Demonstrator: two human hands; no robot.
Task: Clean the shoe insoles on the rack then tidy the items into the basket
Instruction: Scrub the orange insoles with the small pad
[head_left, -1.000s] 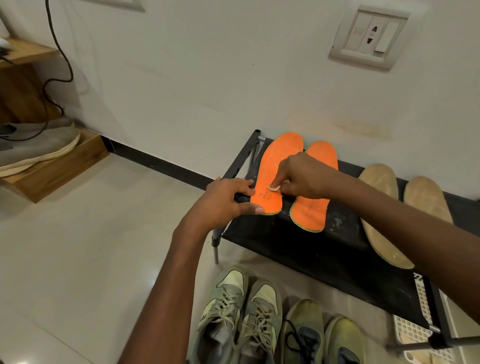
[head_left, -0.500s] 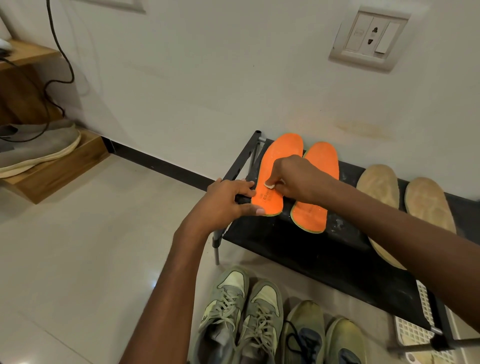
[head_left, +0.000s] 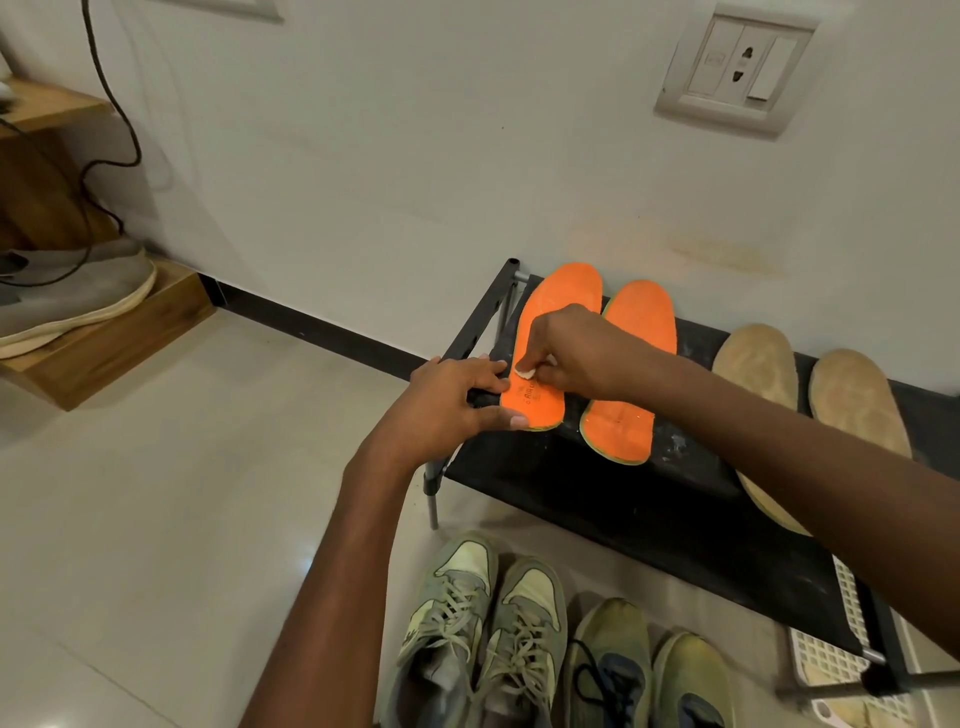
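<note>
1. Two pairs of shoes (head_left: 524, 634) are lined up on the floor, nearest; a white basket (head_left: 852, 654) is seen at near right.
2. The left orange insole (head_left: 550, 332) on the black rack (head_left: 649, 499) is pinned at its heel by the left hand (head_left: 452, 395), fingers curled over the rack edge.
3. A small white pad (head_left: 525, 373) is pinched by the right hand (head_left: 576, 353) fingertips against that insole.
4. Further right: second orange insole (head_left: 631, 374), two tan insoles (head_left: 810, 395).

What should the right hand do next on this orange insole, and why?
Probably draw the small white wipe toward the heel. The right hand pinches it mid-length on the left orange insole, above the printed heel, while the left hand steadies that heel on the rack.
</note>
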